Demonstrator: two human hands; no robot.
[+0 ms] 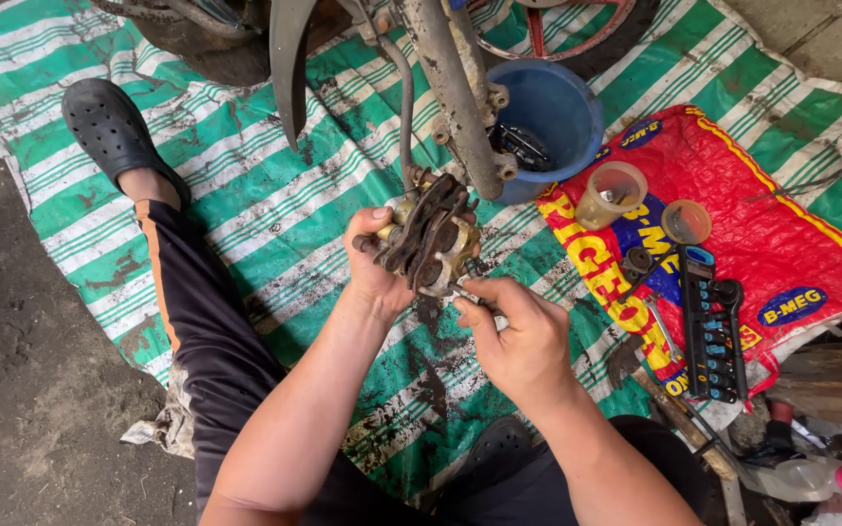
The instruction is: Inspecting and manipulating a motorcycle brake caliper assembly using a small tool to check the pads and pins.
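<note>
My left hand [374,275] grips a dirty metal brake caliper [431,234] with brake pads, held up just below a motorcycle's rusty fork leg [455,93]. A hose [404,107] runs from the caliper up along the fork. My right hand [514,336] is closed on a small metal tool or pin at the caliper's lower edge; what it is exactly I cannot tell.
A blue bucket [562,117] with parts stands behind the fork. On a red printed sack [782,234] lie a clear plastic cup [611,195], a small orange lid [686,221], a socket bit set [713,331] and a ratchet. A green striped tarp [275,214] covers the ground. My leg and black clog [109,127] are at left.
</note>
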